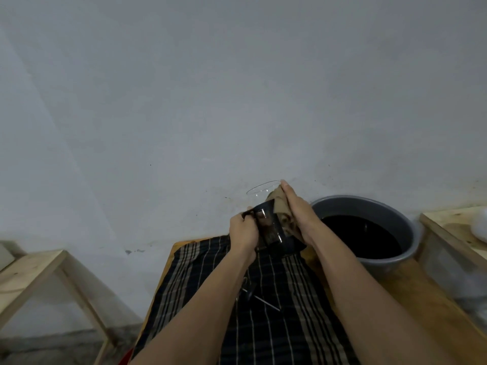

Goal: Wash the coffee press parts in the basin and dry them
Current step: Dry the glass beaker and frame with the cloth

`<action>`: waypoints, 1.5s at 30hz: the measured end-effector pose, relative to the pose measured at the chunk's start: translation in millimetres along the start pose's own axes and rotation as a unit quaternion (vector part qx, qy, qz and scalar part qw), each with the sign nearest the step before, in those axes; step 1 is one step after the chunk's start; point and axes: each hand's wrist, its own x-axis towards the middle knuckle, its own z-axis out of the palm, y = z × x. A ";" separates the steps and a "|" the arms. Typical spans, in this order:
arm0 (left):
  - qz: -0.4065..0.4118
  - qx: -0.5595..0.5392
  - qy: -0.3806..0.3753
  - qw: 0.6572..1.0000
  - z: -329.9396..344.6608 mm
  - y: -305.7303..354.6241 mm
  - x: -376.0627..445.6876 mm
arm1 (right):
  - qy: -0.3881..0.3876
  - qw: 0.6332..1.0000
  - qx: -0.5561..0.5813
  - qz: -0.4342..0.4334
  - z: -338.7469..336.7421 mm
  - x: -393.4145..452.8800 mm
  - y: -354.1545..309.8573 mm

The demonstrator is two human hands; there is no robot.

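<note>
The glass coffee press carafe [268,222], with a black frame and handle, is held up above the far end of the table. My left hand [243,234] grips its handle. My right hand [297,212] presses a tan cloth [279,206] against the carafe's right side, near the clear rim. The grey basin [369,206] with dark water stands to the right, just behind my right hand. The plunger rod [266,302] lies on the striped cloth below my left forearm, partly hidden by it.
A dark striped cloth [276,299] covers the wooden table [421,312]. A wooden stand [34,275] is at the left and another wooden frame [453,233] at the right. A grey wall rises right behind the table.
</note>
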 end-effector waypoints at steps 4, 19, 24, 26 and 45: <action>-0.025 -0.029 -0.004 0.999 -12.8 5.1 13.6 | -0.058 0.992 -0.034 -0.103 11.7 -18.0 13.2; -0.072 -0.025 -0.064 0.995 -17.9 9.6 3.4 | -0.113 0.975 0.167 0.096 6.9 -13.3 61.6; -0.115 -0.030 0.041 0.992 -15.0 7.5 6.9 | -0.058 0.964 0.260 0.025 18.6 -24.2 68.0; -0.129 -0.049 0.044 0.989 -14.1 4.4 10.7 | -0.013 0.962 0.272 0.005 21.6 -22.4 69.0; 0.098 0.247 0.015 0.964 -15.0 17.7 33.6 | 0.234 0.921 -0.237 -0.204 50.5 32.4 26.9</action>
